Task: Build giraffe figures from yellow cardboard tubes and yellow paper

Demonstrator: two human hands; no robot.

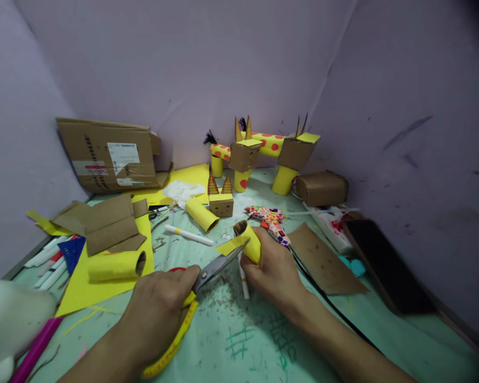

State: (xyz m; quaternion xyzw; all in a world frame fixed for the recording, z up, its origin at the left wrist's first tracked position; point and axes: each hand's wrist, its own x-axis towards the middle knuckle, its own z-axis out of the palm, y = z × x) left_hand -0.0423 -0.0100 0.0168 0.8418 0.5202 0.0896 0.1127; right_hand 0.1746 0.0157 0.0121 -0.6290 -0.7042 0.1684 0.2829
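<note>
My left hand (159,314) is closed round the yellow handles of a pair of scissors (213,267). The blades point up and right and bite into a flap of yellow paper (229,244). That flap hangs off a small yellow-wrapped cardboard tube (248,238), which my right hand (273,271) grips from the right side. Both hands rest low over the pale green table (239,340), near its front middle.
Two more yellow tubes (115,265) (201,214) lie to the left and behind. Cardboard giraffe figures (263,151) stand at the back, with a small cardboard head (221,201). Brown cardboard pieces (104,223), markers (48,260), a white pen (188,234), a phone (383,260) and a cable (327,298) surround them.
</note>
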